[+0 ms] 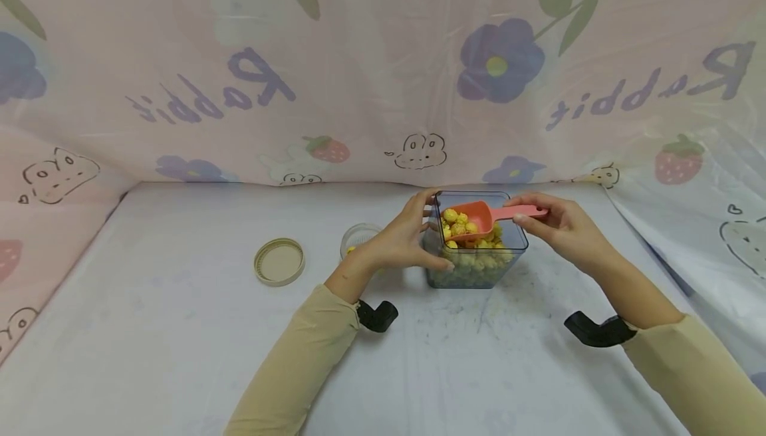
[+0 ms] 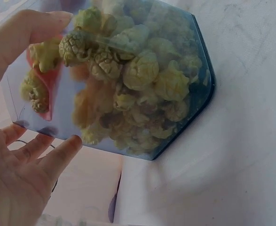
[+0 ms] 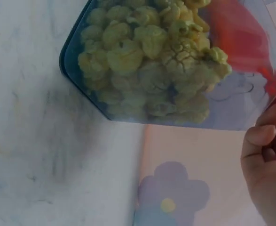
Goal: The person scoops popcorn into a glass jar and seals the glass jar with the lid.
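Observation:
A clear bluish plastic container [image 1: 435, 278] with a dark rim stands on the table, partly filled with yellow popcorn [image 2: 142, 70]. My left hand [image 1: 399, 240] holds it at its left side, thumb toward the front and fingers spread along the wall. Between thumb and fingertips, my right hand [image 1: 565, 231] pinches the handle of a coral-red scoop [image 1: 483, 215] at the container's right rim. The scoop's bowl lies inside the container's mouth with several popcorn pieces in it. Through the wall, the right wrist view shows the scoop above the popcorn.
Left of the container is a round clear jar [image 1: 358, 231], partly hidden by the left hand, with some yellow inside. Further left, a round beige lid [image 1: 279, 262] lies on the white-covered table [image 1: 179, 329]. A printed pink curtain [image 1: 371, 90] hangs behind.

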Available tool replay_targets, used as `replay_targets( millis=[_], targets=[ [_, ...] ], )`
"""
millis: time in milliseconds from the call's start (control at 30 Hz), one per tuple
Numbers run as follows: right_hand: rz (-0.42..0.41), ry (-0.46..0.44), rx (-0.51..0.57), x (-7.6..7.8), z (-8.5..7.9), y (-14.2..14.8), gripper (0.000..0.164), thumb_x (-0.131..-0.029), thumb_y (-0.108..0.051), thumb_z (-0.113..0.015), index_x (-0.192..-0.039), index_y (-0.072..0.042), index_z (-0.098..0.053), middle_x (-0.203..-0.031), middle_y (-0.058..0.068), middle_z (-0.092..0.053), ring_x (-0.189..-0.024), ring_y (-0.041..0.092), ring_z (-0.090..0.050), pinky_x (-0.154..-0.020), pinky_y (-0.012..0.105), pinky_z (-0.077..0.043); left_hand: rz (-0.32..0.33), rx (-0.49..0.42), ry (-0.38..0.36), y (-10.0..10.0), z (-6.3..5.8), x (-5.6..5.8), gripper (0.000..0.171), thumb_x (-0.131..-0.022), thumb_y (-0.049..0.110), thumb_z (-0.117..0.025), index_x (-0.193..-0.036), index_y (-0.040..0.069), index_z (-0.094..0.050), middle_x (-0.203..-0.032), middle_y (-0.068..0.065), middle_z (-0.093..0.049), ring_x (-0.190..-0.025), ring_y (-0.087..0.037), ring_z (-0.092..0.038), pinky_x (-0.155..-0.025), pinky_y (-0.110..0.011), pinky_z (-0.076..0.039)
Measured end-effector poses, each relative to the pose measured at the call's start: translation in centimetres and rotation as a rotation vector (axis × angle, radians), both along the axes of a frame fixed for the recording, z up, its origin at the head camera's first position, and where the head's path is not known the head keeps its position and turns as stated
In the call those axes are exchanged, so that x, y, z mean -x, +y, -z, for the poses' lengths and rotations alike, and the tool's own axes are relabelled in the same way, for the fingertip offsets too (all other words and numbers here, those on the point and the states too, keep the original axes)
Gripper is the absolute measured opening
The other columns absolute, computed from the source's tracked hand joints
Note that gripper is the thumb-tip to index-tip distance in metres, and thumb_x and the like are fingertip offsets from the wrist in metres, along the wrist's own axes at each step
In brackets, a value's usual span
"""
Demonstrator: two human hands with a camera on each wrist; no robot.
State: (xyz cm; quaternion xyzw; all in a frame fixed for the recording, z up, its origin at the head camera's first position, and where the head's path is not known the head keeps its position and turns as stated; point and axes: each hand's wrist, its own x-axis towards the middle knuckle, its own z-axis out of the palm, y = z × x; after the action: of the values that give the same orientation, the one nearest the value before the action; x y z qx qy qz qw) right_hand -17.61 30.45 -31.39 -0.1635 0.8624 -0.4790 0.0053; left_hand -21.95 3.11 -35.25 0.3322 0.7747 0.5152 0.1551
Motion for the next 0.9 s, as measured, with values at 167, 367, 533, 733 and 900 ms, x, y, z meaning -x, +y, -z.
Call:
replay_targets(
  millis=[167,367,533,733,900],
  targets=[
    [0.017,-0.005,0.062,0.0,0.4,0.3,0.021,-0.096,-0.008,-0.056,-0.116,-0.011,-0.062,-0.085,-0.008,-0.059,-0.069,0.011,-0.044,-0.052,0.024,-0.038,-0.002,0.002,-0.005,0.0,-0.1,0.1,0.114,-0.069,0.009,-0.086,-0.151,0.016,-0.008,-0.15,-0.014,-0.019,-0.14,-0.021,-0.027,-0.115,-0.035,-0.032],
    [0.046,-0.032,0.123,0.0,1.0,0.5,0.019,-0.097,-0.01,-0.055,-0.115,-0.012,-0.061,-0.08,-0.008,-0.054,-0.073,0.011,-0.045,-0.059,0.024,-0.037,0.007,-0.022,-0.021,0.0,0.0,0.1,0.114,-0.069,0.008,-0.086,-0.151,0.017,-0.007,-0.151,-0.014,-0.018,-0.14,-0.023,-0.027,-0.114,-0.035,-0.034],
    [-0.006,-0.045,0.269,-0.1,1.4,0.5,0.019,-0.098,-0.005,-0.052,-0.114,-0.009,-0.062,-0.078,-0.004,-0.05,-0.072,0.013,-0.043,-0.06,0.026,-0.034,0.005,-0.026,-0.008,0.0,0.1,0.1,0.115,-0.068,0.01,-0.087,-0.151,0.017,-0.008,-0.149,-0.012,-0.02,-0.139,-0.021,-0.027,-0.114,-0.034,-0.033],
    [-0.022,-0.101,0.413,-0.1,1.8,0.5,0.02,-0.098,-0.003,-0.051,-0.112,-0.01,-0.063,-0.086,-0.004,-0.056,-0.076,0.011,-0.047,-0.065,0.018,-0.041,0.005,-0.021,-0.007,0.0,0.2,0.2,0.114,-0.068,0.01,-0.087,-0.151,0.017,-0.008,-0.15,-0.012,-0.02,-0.139,-0.021,-0.027,-0.114,-0.034,-0.033],
    [-0.068,-0.133,0.517,-0.3,1.9,0.6,0.023,-0.098,-0.001,-0.048,-0.114,-0.009,-0.063,-0.094,-0.002,-0.06,-0.08,0.012,-0.05,-0.071,0.015,-0.047,0.003,-0.006,-0.013,0.0,0.1,0.1,0.115,-0.069,0.011,-0.086,-0.151,0.018,-0.007,-0.151,-0.011,-0.019,-0.14,-0.024,-0.028,-0.114,-0.034,-0.034]
  ],
)
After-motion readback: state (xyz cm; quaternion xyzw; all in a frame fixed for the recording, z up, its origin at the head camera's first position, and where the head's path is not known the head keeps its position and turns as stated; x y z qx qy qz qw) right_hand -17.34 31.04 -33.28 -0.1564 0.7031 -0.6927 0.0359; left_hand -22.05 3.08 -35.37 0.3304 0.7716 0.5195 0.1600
